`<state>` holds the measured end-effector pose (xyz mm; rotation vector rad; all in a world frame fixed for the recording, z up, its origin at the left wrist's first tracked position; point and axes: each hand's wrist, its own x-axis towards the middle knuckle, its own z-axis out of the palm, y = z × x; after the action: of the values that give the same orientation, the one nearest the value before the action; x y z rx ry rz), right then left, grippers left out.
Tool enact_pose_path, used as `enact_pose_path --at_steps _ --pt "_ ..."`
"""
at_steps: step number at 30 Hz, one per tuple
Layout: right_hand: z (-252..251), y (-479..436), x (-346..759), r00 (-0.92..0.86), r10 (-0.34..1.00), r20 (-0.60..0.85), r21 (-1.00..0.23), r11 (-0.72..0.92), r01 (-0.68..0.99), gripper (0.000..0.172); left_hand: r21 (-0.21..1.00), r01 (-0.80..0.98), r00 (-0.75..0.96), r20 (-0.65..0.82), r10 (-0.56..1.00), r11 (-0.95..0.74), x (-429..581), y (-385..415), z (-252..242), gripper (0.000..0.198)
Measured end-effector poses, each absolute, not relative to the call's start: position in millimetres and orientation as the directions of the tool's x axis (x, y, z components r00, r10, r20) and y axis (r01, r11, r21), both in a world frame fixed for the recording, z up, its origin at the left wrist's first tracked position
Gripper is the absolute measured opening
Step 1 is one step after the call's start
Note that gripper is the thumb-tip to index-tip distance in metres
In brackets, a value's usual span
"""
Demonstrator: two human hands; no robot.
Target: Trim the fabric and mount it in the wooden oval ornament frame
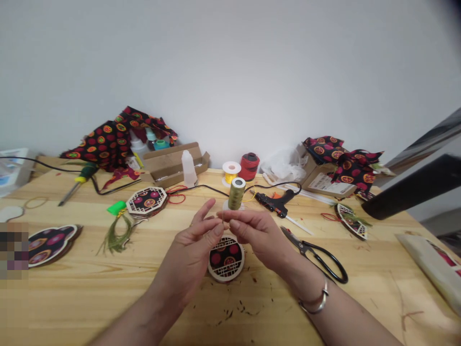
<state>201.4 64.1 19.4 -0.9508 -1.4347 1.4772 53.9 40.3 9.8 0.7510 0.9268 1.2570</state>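
Note:
My left hand (196,252) and my right hand (257,235) meet at the fingertips over the table. Each pinches thumb against forefinger, and a faint thin thread seems to run between them. Just behind the fingers stands an olive-green thread spool (236,194). Below my hands lies a round wooden-framed ornament (226,264) with dark patterned fabric, its top edge partly covered by my fingers. A bracelet circles my right wrist. Black-handled scissors (324,257) rest beside my right forearm.
A glue gun (277,202) lies behind the scissors. Yellow (231,172) and red (249,166) spools stand near the wall. To the left are an octagonal ornament (147,201), a green tassel (118,234), a screwdriver (77,182) and a cardboard box (169,168). Dark scraps litter the front.

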Motion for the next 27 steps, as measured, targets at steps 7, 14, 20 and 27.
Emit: enact_pose_path --at_steps 7,14,20,27 --pt "15 61 196 -0.513 0.858 -0.016 -0.976 -0.126 -0.180 0.018 0.852 -0.479 0.090 -0.191 0.977 0.211 54 41 12 0.007" --pt "12 64 194 -0.456 0.888 -0.062 -0.985 -0.127 -0.114 0.014 0.789 -0.568 0.112 -0.205 0.972 0.232 53 42 12 0.013" --pt "7 68 196 -0.386 0.908 0.161 -0.975 0.208 0.082 0.016 0.739 -0.636 0.117 -0.193 0.974 0.223 51 46 12 0.008" --pt "7 76 200 -0.279 0.852 0.442 -0.778 0.519 0.354 0.014 0.737 -0.637 0.115 -0.198 0.973 0.226 48 45 17 0.016"
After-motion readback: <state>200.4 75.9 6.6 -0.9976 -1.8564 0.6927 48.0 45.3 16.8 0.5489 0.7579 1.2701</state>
